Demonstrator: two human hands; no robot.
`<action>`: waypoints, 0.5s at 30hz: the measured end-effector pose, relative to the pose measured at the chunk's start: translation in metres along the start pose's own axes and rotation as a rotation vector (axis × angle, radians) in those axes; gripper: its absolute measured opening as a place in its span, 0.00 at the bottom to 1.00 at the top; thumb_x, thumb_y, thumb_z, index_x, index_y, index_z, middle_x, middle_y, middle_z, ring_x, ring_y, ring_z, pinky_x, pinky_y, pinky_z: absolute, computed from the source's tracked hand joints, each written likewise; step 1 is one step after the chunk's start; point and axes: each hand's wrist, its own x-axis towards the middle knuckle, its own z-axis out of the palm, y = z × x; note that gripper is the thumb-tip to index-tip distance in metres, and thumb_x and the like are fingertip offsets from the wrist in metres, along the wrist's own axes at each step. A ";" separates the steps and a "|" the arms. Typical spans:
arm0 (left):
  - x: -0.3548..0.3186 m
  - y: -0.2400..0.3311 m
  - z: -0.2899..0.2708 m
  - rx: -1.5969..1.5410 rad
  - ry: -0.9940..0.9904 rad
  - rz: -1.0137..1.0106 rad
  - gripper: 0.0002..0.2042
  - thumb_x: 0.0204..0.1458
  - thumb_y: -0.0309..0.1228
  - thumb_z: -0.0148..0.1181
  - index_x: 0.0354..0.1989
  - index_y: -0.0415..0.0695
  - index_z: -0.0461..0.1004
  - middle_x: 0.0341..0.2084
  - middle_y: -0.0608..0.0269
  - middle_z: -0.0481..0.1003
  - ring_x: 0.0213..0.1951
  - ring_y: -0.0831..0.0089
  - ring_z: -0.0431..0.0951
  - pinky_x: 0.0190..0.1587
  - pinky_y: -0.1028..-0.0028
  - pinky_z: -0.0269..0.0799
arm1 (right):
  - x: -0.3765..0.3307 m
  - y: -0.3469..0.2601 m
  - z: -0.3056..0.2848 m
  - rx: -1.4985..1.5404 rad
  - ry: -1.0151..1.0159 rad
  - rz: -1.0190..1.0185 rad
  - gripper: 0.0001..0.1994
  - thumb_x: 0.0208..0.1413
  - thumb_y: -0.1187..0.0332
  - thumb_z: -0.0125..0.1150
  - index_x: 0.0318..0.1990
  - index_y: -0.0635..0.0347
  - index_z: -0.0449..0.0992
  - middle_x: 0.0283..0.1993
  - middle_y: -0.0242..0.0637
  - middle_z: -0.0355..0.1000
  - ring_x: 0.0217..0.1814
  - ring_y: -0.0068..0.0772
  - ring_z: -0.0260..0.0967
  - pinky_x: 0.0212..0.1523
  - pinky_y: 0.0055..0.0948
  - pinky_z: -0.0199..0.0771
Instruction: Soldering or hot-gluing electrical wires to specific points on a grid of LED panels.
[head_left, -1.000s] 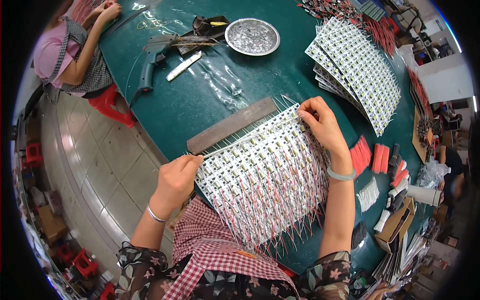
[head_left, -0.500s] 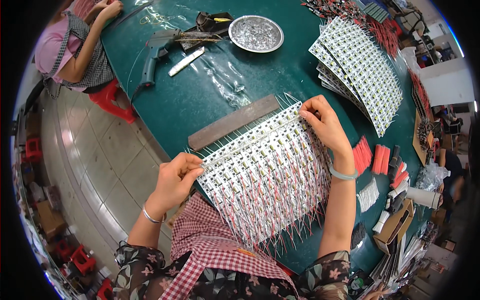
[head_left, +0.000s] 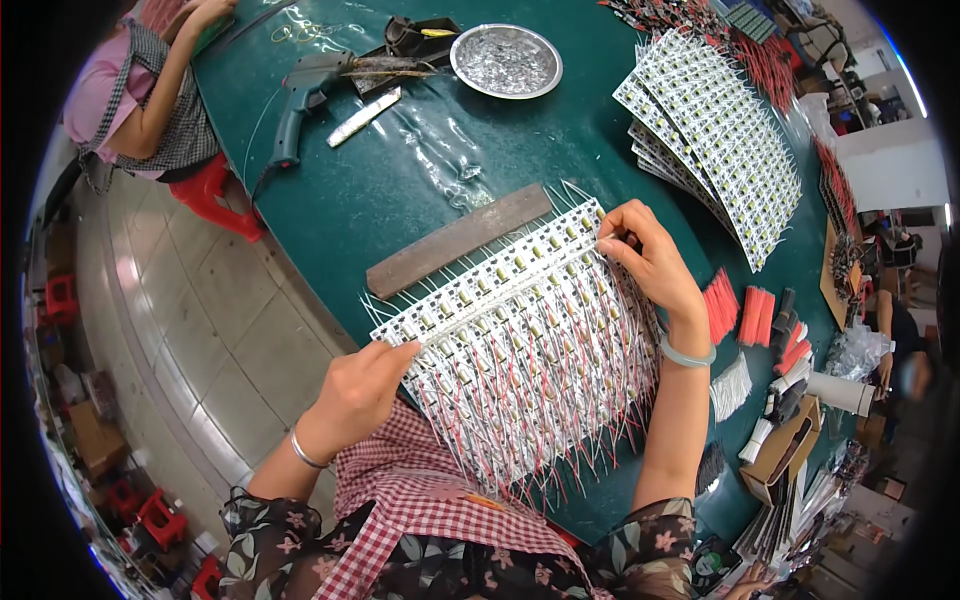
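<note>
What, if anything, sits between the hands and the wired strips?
Nothing visible. The left hand grips the near-left end of the wired strips, the right hand the far-right end. The flat bar lies beyond them.

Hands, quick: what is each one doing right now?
Left hand: closed on the near-left corner of the panel of wired circuit strips.
Right hand: pinching the panel's far-right corner.

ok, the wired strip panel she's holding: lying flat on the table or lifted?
Mostly flat: the panel lies spread on the green table, near edge overhanging the lap. Left hand and right hand grip its ends.
</note>
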 end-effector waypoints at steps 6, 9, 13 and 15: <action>0.002 -0.003 -0.008 0.099 -0.069 0.126 0.23 0.43 0.14 0.60 0.53 0.33 0.78 0.27 0.59 0.73 0.23 0.66 0.75 0.23 0.69 0.70 | -0.009 0.004 0.001 0.012 0.008 -0.009 0.08 0.54 0.71 0.72 0.37 0.60 0.78 0.43 0.35 0.68 0.45 0.32 0.65 0.46 0.29 0.68; 0.003 0.000 -0.014 0.086 -0.146 0.146 0.24 0.43 0.14 0.61 0.54 0.34 0.78 0.27 0.60 0.73 0.23 0.67 0.75 0.23 0.69 0.70 | -0.019 0.005 0.001 0.096 0.021 0.012 0.08 0.52 0.72 0.73 0.37 0.60 0.78 0.49 0.37 0.69 0.52 0.34 0.67 0.54 0.29 0.68; -0.002 -0.002 -0.012 -0.023 -0.116 0.098 0.18 0.52 0.17 0.63 0.53 0.39 0.80 0.22 0.60 0.70 0.19 0.68 0.70 0.20 0.70 0.62 | -0.027 -0.007 -0.006 0.105 0.046 0.043 0.08 0.51 0.73 0.73 0.36 0.61 0.79 0.52 0.41 0.68 0.60 0.37 0.66 0.62 0.32 0.65; 0.001 -0.001 -0.017 -0.110 -0.036 0.086 0.18 0.53 0.17 0.63 0.53 0.40 0.81 0.22 0.60 0.69 0.19 0.69 0.69 0.20 0.70 0.61 | -0.026 -0.016 -0.011 0.096 0.087 0.012 0.08 0.51 0.73 0.73 0.35 0.61 0.79 0.52 0.41 0.68 0.59 0.37 0.66 0.61 0.32 0.65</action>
